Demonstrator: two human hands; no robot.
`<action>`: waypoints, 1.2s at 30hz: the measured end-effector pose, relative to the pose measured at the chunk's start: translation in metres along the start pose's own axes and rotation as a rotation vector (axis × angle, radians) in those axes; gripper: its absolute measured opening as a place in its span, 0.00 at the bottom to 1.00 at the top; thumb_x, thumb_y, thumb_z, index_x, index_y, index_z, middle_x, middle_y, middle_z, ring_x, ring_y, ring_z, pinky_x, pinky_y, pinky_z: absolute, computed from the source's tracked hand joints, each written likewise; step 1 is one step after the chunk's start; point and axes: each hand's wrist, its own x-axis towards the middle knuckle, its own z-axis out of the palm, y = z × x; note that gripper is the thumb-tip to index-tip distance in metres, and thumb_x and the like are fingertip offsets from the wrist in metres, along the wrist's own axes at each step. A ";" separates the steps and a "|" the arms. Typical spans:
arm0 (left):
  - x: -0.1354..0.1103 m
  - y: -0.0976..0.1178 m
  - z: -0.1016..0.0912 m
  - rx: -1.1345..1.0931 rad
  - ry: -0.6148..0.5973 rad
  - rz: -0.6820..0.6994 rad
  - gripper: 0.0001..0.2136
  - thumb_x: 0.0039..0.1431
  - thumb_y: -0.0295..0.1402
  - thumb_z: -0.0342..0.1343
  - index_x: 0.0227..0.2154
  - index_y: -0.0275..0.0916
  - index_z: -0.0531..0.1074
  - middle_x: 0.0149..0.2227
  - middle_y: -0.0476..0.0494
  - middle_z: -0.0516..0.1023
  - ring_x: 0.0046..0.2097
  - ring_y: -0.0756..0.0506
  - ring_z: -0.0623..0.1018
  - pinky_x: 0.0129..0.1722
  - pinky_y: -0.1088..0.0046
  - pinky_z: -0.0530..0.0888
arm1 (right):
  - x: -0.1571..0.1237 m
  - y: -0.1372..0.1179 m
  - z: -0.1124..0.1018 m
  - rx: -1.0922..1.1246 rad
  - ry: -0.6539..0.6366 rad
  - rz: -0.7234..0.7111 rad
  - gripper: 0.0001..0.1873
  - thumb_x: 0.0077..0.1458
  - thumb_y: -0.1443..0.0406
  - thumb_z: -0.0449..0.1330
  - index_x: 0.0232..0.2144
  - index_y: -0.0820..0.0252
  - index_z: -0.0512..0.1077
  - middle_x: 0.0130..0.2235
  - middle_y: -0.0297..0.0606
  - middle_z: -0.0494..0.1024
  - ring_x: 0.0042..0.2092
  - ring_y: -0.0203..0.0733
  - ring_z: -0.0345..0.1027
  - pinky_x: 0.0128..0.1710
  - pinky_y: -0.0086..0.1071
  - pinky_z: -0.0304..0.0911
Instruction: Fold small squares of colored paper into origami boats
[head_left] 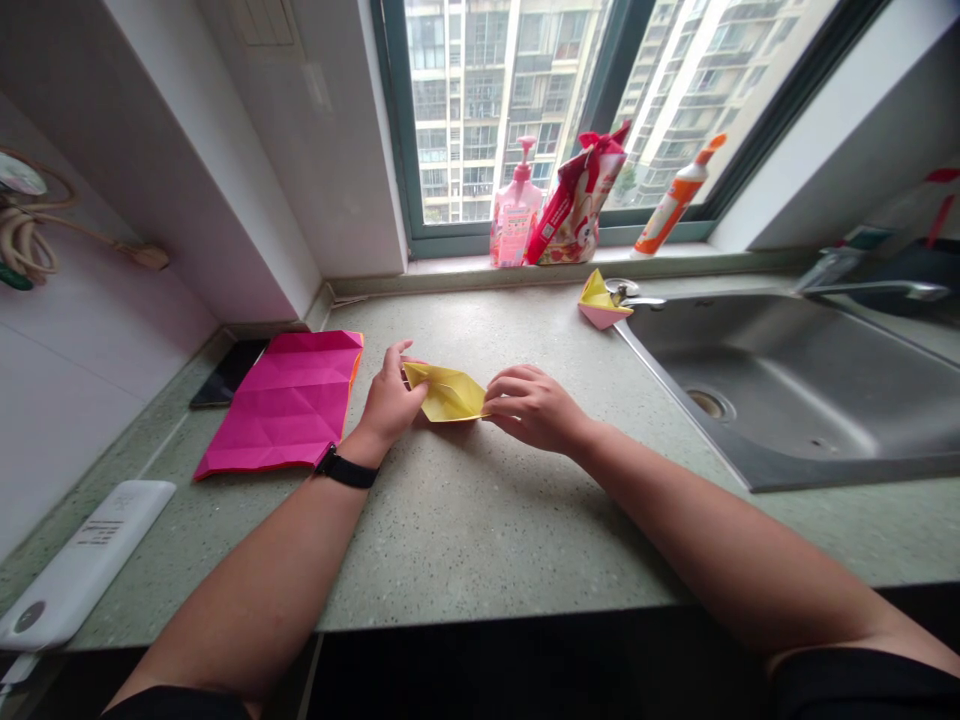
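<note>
A yellow folded paper boat (452, 396) is held between my two hands, just above or on the speckled counter. My left hand (391, 398), with a black band at the wrist, grips its left end, thumb on the near side. The fingers of my right hand (536, 405) pinch its right tip. Left of my left hand lies a creased magenta paper sheet (289, 405) with an orange edge showing. A second folded paper boat (601, 303), yellow inside and pink outside, stands at the sink's back left corner.
A steel sink (679, 400) with a faucet (911, 290) takes up the right. On the windowsill stand a pink pump bottle (516, 222), a red bag (581, 205) and an orange-white bottle (675, 207). A white power bank (94, 555) and a dark flat object (225, 376) lie left.
</note>
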 end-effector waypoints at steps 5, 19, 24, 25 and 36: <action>0.002 -0.005 0.002 -0.040 -0.009 -0.007 0.30 0.61 0.24 0.59 0.67 0.39 0.65 0.51 0.39 0.84 0.49 0.41 0.85 0.53 0.62 0.81 | 0.000 0.000 0.000 0.004 -0.001 -0.001 0.10 0.70 0.64 0.63 0.36 0.50 0.82 0.41 0.35 0.86 0.44 0.45 0.76 0.47 0.41 0.69; 0.005 -0.005 0.000 0.011 0.038 -0.032 0.13 0.69 0.35 0.59 0.50 0.40 0.85 0.48 0.38 0.88 0.50 0.37 0.86 0.55 0.58 0.81 | 0.000 -0.001 -0.001 0.043 -0.014 -0.018 0.08 0.71 0.64 0.62 0.39 0.51 0.82 0.42 0.36 0.86 0.46 0.46 0.77 0.49 0.42 0.70; 0.004 -0.003 -0.001 0.015 0.021 -0.013 0.14 0.71 0.40 0.58 0.48 0.40 0.86 0.49 0.38 0.88 0.51 0.36 0.86 0.55 0.59 0.80 | 0.002 -0.003 0.000 0.090 -0.024 -0.017 0.08 0.70 0.65 0.62 0.39 0.52 0.81 0.41 0.36 0.85 0.46 0.46 0.77 0.50 0.42 0.70; 0.003 -0.004 -0.001 0.010 0.027 -0.010 0.16 0.72 0.42 0.57 0.47 0.39 0.86 0.49 0.37 0.88 0.52 0.36 0.86 0.56 0.59 0.80 | 0.002 -0.003 0.000 0.094 -0.020 -0.015 0.07 0.70 0.66 0.62 0.39 0.52 0.81 0.41 0.37 0.85 0.46 0.46 0.76 0.50 0.42 0.70; 0.008 -0.014 0.003 -0.166 0.027 -0.083 0.28 0.76 0.55 0.44 0.65 0.41 0.71 0.56 0.32 0.84 0.53 0.37 0.85 0.51 0.58 0.81 | -0.011 0.035 -0.007 0.010 0.179 0.265 0.05 0.69 0.65 0.63 0.39 0.53 0.80 0.42 0.41 0.85 0.45 0.49 0.76 0.50 0.44 0.70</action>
